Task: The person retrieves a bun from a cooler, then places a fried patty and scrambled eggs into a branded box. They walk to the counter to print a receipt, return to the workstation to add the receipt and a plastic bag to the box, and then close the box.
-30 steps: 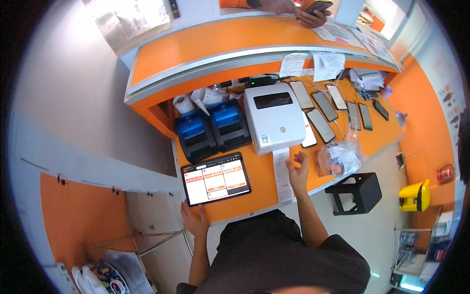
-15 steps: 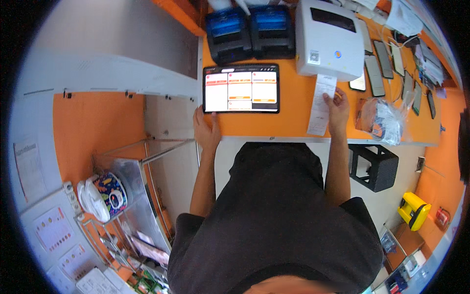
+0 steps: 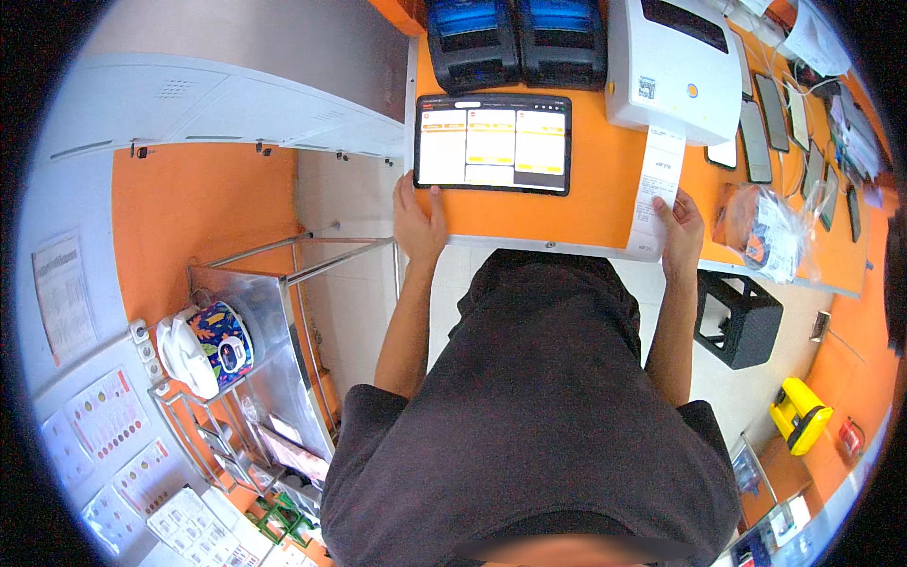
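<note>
A white receipt printer stands at the back of the orange desk, and a long printed paper strip hangs from its front slot. My right hand pinches the right edge of the strip between thumb and fingers, close to the desk's front edge. The strip's lower end reaches that edge. To the left lies a black-framed tablet, its screen lit with white and orange panels. My left hand rests at the tablet's lower left corner with thumb and fingers apart, holding nothing.
Two black-and-blue printers sit behind the tablet. Several phones and cables lie on the right, near a clear plastic bag. Below the desk is a black crate-like stool. On the left, a metal rack carries a patterned rice cooker.
The paper strip extends further out of the printer, down to the desk's edge. My right hand has moved toward me with it. My left hand stays by the tablet; the whole view has shifted.
</note>
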Tool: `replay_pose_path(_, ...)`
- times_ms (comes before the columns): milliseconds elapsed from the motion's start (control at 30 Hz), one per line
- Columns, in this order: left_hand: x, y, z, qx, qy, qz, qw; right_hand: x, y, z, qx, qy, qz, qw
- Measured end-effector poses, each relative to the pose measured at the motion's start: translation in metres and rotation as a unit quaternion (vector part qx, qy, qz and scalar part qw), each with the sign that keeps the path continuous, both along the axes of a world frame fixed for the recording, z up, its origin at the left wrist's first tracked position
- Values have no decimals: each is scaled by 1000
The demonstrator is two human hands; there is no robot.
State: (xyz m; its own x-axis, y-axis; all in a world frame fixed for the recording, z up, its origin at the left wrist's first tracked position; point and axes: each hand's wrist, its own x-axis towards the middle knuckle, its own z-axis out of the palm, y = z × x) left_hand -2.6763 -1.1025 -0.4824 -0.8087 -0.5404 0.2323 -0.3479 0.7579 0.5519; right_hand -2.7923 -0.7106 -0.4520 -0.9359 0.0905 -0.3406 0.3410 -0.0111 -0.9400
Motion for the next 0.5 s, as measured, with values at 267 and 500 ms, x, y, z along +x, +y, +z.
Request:
replay_pose_path(267, 3, -12, -18, 27, 10, -15, 999, 19, 2, 1, 15, -11, -6, 1000)
replay_pose_path(500, -18, 21, 22, -144, 180, -44, 972, 44, -5, -17, 48, 10, -22, 999)
